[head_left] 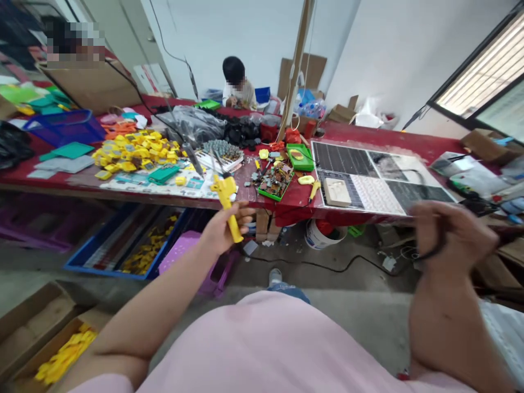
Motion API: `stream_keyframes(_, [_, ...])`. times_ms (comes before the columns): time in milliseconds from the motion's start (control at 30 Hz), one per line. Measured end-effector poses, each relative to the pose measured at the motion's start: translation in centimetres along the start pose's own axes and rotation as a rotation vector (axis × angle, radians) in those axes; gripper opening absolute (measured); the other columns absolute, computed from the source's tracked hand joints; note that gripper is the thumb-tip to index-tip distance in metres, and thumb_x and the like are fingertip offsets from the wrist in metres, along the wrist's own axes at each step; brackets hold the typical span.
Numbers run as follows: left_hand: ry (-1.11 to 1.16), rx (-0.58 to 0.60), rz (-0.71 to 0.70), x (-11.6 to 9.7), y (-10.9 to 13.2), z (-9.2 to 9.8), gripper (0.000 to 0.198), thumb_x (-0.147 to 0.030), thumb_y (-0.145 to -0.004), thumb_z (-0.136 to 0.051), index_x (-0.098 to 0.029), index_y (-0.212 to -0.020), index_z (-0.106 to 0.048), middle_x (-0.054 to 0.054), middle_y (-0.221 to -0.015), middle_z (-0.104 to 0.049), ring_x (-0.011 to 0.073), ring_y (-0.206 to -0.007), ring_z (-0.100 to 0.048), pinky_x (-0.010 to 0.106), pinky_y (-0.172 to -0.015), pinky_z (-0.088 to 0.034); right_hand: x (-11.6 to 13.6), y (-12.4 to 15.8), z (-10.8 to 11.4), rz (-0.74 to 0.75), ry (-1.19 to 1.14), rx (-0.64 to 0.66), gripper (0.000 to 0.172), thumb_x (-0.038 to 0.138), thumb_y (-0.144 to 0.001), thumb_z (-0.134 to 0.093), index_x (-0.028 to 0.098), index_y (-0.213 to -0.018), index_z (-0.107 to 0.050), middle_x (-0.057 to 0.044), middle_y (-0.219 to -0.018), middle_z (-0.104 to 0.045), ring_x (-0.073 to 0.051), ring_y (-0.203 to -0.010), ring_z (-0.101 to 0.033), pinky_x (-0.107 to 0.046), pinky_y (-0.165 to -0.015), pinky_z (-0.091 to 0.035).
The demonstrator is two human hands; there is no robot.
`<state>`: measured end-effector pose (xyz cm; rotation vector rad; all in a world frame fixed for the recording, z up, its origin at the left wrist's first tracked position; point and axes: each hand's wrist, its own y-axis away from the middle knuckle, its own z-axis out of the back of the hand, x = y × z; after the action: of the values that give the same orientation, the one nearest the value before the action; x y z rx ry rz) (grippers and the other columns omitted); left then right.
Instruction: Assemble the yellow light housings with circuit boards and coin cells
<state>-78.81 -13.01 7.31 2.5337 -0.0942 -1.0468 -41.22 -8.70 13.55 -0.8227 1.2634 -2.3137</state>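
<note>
My left hand (223,229) is closed round the grip of a yellow handheld tool (227,204), held up in front of the red workbench (360,136). My right hand (448,234) is raised at the right, blurred by motion, fingers curled round a thin black loop, perhaps a cable (434,252). Just beyond the yellow tool lies a green tray of small circuit parts (273,183) on the bench.
A heap of yellow plastic parts (135,150), a blue basket (65,126), a grey gridded mat (376,174) and black bags lie on the bench. Blue and purple crates (135,240) sit underneath, cardboard boxes at the lower left. Another person sits at the far side.
</note>
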Motion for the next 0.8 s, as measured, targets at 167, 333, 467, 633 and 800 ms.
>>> stream_keyframes(167, [0.049, 0.206, 0.158, 2.7, -5.2, -4.7, 0.021, -0.022, -0.096, -0.046, -0.014, -0.102, -0.064, 0.016, -0.115, -0.073, 0.0267, -0.106, -0.072, 0.043, -0.090, -0.058, 4.7, -0.9, -9.6, 0.547, -0.260, 0.361, 0.006, 0.021, -0.090, -0.066, 0.021, -0.096, -0.068, -0.003, -0.086, -0.073, -0.011, -0.076, -0.069, -0.022, -0.070, -0.054])
stream_keyframes(333, [0.036, 0.042, -0.004, 1.5, -11.9, -6.5, 0.015, -0.019, -0.097, -0.047, -0.015, -0.098, -0.061, 0.011, -0.107, -0.075, 0.0214, -0.097, -0.074, 0.035, -0.080, -0.061, 2.3, 2.9, -17.2, 0.732, -0.293, 0.578, 0.015, 0.025, -0.097, -0.056, 0.017, -0.090, -0.066, -0.002, -0.072, -0.069, -0.011, -0.065, -0.062, -0.022, -0.060, -0.047])
stream_keyframes(467, [0.008, -0.042, -0.058, 0.5, -17.0, -6.5, 0.003, -0.014, -0.092, -0.055, -0.015, -0.089, -0.057, 0.005, -0.087, -0.074, 0.0130, -0.069, -0.073, 0.020, -0.053, -0.054, -2.4, 3.6, -20.9, 0.731, -0.493, 0.886, 0.023, 0.018, -0.098, -0.047, 0.018, -0.109, -0.067, -0.008, -0.087, -0.075, -0.014, -0.078, -0.069, -0.025, -0.070, -0.053])
stream_keyframes(633, [-0.002, 0.070, -0.090, -0.4, -19.9, -6.9, 0.029, -0.023, -0.086, -0.067, -0.015, -0.066, -0.047, -0.008, -0.052, -0.050, -0.0003, -0.029, -0.032, 0.011, -0.031, -0.025, -9.5, 0.2, -25.4, -0.264, -0.998, 1.109, 0.026, 0.040, -0.087, -0.065, 0.036, -0.111, -0.072, 0.000, -0.117, -0.074, -0.023, -0.112, -0.069, -0.041, -0.101, -0.056])
stream_keyframes(800, [-0.052, 0.283, -0.077, -1.6, -21.7, -8.2, 0.032, -0.033, -0.079, -0.075, -0.015, -0.068, -0.050, -0.008, -0.051, -0.046, 0.0003, -0.029, -0.027, 0.012, -0.030, -0.025, -11.3, -3.9, -34.1, -0.919, -1.058, 1.035, 0.044, 0.061, -0.089, -0.057, 0.023, -0.109, -0.066, -0.009, -0.110, -0.074, -0.022, -0.107, -0.070, -0.042, -0.101, -0.056])
